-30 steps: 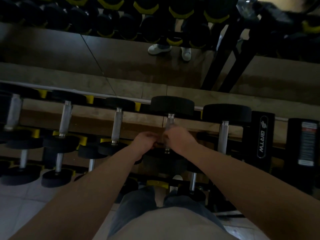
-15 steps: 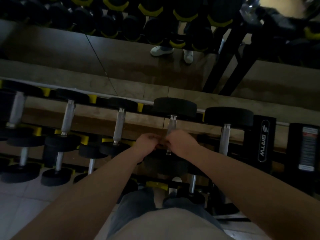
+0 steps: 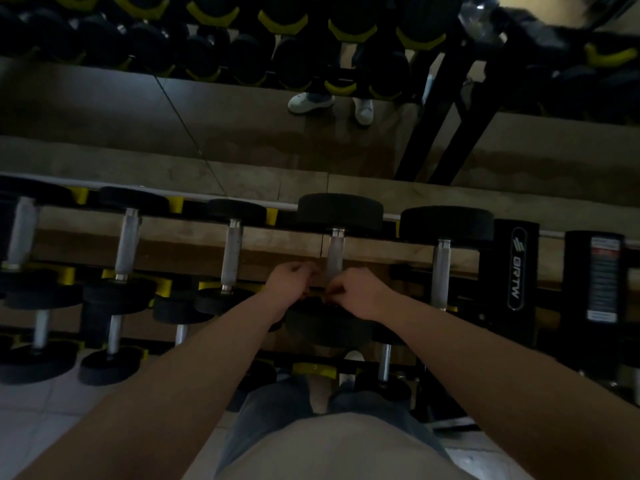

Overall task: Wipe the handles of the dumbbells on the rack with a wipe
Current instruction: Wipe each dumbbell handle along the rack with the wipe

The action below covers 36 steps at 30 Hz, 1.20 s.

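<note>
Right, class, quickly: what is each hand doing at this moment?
Left hand: fingers curled beside the dumbbell handle; any hold cannot be told.
Right hand: fingers curled too; cannot be told.

The black rack post (image 3: 516, 268) reads "BRTW"; the sticker (image 3: 604, 282) beside it is too small to read.
</note>
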Available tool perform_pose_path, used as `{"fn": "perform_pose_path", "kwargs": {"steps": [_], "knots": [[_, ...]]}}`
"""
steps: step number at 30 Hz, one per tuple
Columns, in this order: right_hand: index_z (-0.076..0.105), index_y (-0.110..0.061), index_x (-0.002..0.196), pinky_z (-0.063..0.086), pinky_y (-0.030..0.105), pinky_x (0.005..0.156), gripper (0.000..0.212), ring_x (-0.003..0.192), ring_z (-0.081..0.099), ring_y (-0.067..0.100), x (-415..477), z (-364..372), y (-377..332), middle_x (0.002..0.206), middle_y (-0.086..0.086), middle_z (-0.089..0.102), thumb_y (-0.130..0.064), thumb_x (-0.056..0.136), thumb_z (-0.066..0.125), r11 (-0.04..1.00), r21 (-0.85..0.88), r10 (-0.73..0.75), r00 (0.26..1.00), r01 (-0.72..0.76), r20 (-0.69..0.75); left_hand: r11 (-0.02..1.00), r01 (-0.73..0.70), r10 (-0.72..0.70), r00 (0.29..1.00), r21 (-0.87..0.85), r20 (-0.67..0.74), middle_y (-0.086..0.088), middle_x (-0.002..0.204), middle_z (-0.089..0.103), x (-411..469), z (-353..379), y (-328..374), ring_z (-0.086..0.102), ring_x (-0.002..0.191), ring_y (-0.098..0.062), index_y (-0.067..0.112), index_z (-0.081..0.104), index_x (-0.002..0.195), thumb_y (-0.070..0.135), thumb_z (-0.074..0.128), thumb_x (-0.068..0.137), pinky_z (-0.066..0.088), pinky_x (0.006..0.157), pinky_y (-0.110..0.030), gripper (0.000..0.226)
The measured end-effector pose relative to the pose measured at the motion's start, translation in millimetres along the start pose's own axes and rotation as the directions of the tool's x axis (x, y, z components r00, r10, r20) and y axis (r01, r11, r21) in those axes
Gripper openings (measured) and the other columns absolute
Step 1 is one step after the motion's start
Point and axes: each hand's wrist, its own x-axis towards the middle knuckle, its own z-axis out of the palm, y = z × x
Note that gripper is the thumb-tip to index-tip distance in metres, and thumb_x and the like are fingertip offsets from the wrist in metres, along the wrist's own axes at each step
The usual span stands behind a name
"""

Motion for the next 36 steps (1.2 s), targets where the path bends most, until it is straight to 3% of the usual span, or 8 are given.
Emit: {"fn": "perform_pose_path", "kwargs": {"steps": [3,6,9,15,22,27,33,36], "knots": [[0.077,-0.024,0.104,0.051,0.024,0.088,0.015,0.1,0.066,0.01,-11.8,-5.3,7.2,0.106,-0.006,0.073,-0.031,0.092,0.071,0.926,0.36,0.163,0.98,-0.113,-0.114,1.0,-0.022,0.022,0.999,0.012,-0.023,-0.002,0.096,0.063,-1.6,4.0,9.5,0.057,0.081,-0.018,0.024,0.062,0.119,0.033,0.045,0.104,0.046,0.066,-0.03,0.025],[0.072,-0.023,0.1,0.06,0.03,0.076,0.014,0.083,0.069,0.014,-25.5,-10.8,18.2,0.094,-0.001,0.073,-0.023,0.087,0.077,0.713,0.681,0.311,0.946,-0.171,-0.088,0.994,-0.097,0.097,0.995,0.04,0.004,0.004,0.106,0.063,-6.2,12.8,23.7,0.058,0.095,-0.014,0.025,0.064,0.12,0.033,0.051,0.102,0.047,0.078,-0.031,0.023],[0.07,-0.021,0.099,0.061,0.039,0.087,0.026,0.095,0.07,0.023,-41.9,-21.5,33.5,0.101,0.007,0.071,-0.002,0.083,0.074,0.568,0.811,0.342,0.936,-0.137,-0.082,0.98,-0.178,0.168,0.98,0.088,0.109,0.009,0.11,0.065,-10.4,29.2,40.8,0.059,0.098,-0.006,0.024,0.069,0.119,0.033,0.063,0.097,0.046,0.08,-0.024,0.025],[0.07,-0.015,0.108,0.058,0.026,0.073,0.025,0.083,0.07,0.016,-77.4,-33.6,75.9,0.098,0.009,0.073,-0.007,0.085,0.077,0.502,0.863,0.34,0.929,-0.05,-0.143,0.909,-0.308,0.239,0.937,0.281,0.253,0.017,0.099,0.059,-27.5,76.3,63.8,0.053,0.092,0.002,0.024,0.07,0.114,0.038,0.067,0.093,0.041,0.071,-0.017,0.026],[0.071,-0.021,0.099,0.052,0.024,0.064,0.014,0.072,0.064,0.011,-106.2,-37.0,117.6,0.085,0.001,0.07,-0.025,0.087,0.078,0.501,0.865,0.465,0.851,-0.024,-0.246,0.966,-0.159,0.109,0.966,0.204,0.237,0.01,0.084,0.066,-41.2,134.3,80.6,0.053,0.081,-0.012,0.026,0.075,0.095,0.046,0.066,0.091,0.041,0.069,-0.031,0.021],[0.073,-0.019,0.11,0.058,0.033,0.074,0.021,0.075,0.065,0.015,-120.3,-41.6,133.2,0.089,0.006,0.074,-0.023,0.089,0.075,0.428,0.904,0.424,0.881,0.007,-0.208,0.963,-0.162,0.114,0.969,0.218,0.218,0.007,0.09,0.065,-39.1,166.0,86.5,0.056,0.085,-0.011,0.027,0.072,0.098,0.045,0.07,0.089,0.041,0.065,-0.026,0.02],[0.072,-0.025,0.113,0.058,0.039,0.093,0.023,0.1,0.07,0.014,-117.1,-52.0,155.2,0.105,-0.002,0.073,-0.029,0.091,0.074,0.434,0.901,0.393,0.898,0.011,-0.199,0.983,-0.149,0.135,0.982,0.105,0.136,0.006,0.104,0.073,-25.3,188.2,89.7,0.066,0.103,-0.014,0.031,0.072,0.103,0.037,0.075,0.087,0.052,0.098,-0.039,0.017],[0.073,-0.025,0.108,0.058,0.035,0.09,0.02,0.099,0.069,0.01,-107.6,-58.4,164.6,0.104,-0.006,0.073,-0.027,0.088,0.075,0.482,0.876,0.451,0.855,0.009,-0.258,0.993,-0.101,0.093,0.99,0.069,0.104,0.004,0.096,0.076,-21.7,193.1,91.9,0.068,0.102,-0.019,0.029,0.073,0.097,0.036,0.07,0.091,0.049,0.097,-0.04,0.01]]}}
